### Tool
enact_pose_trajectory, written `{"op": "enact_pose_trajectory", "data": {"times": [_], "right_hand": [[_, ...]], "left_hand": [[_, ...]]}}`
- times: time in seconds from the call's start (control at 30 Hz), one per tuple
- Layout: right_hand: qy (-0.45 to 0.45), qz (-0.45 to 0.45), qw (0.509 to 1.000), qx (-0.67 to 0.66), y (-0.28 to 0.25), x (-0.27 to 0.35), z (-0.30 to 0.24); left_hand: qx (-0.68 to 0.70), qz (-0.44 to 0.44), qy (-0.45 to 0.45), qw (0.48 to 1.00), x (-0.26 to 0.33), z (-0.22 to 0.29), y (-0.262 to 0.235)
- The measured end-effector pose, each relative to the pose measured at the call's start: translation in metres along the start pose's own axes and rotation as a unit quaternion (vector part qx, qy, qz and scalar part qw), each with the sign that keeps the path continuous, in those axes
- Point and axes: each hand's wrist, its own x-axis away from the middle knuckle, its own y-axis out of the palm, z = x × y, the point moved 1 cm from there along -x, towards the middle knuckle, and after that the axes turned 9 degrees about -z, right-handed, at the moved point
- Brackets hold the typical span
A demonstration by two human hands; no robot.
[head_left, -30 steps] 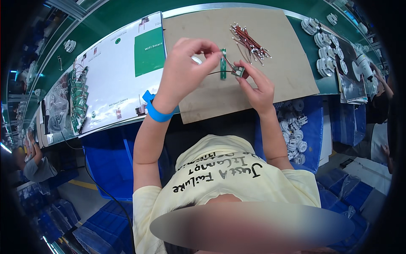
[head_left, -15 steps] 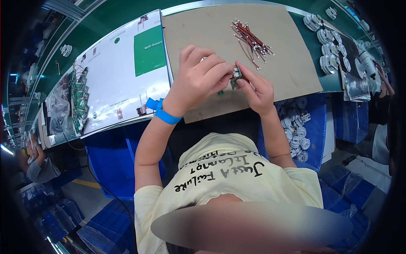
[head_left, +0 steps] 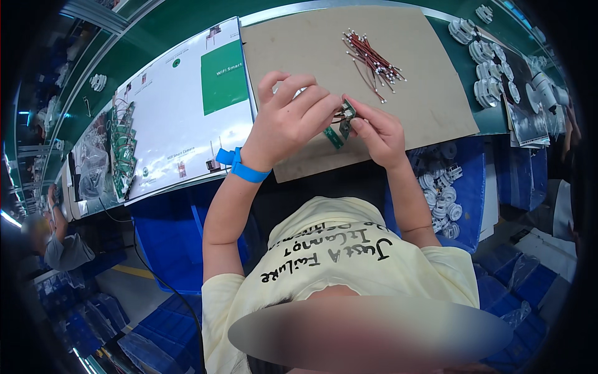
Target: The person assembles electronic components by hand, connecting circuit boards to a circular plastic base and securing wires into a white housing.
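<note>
White round parts (head_left: 446,194) in blue bin (head_left: 471,184)

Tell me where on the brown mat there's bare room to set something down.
Two patches on the mat: right of the red wires, out to the mat's right edge; and upper left, between the white sheet, wires and left hand. Crowded: front middle, where the left hand and right hand meet around a green board.

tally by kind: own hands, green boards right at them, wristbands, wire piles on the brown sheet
Own hands: 2 (left hand, right hand)
Green boards: 2 (held board, narrow strip)
Blue wristband: 1
Red-brown wire pile: 1
Total: 6
</note>
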Motion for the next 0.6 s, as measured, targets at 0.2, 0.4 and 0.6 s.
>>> {"op": "enact_pose_trajectory", "data": {"times": [0.2, 0.4, 0.6], "right_hand": [[0.025, 0.014, 0.999, -0.035, 0.003, 0.003, 0.001], [0.048, 0.023, 0.989, -0.136, 0.002, 0.002, 0.006], [0.047, 0.016, 0.988, -0.148, -0.001, 0.005, 0.007]], "left_hand": [[0.000, 0.016, -0.015, 1.000, 0.003, 0.003, 0.002], [0.013, 0.005, -0.007, 1.000, -0.004, 0.001, 0.002], [0.025, -0.016, 0.000, 1.000, -0.007, 0.003, 0.001]]}}
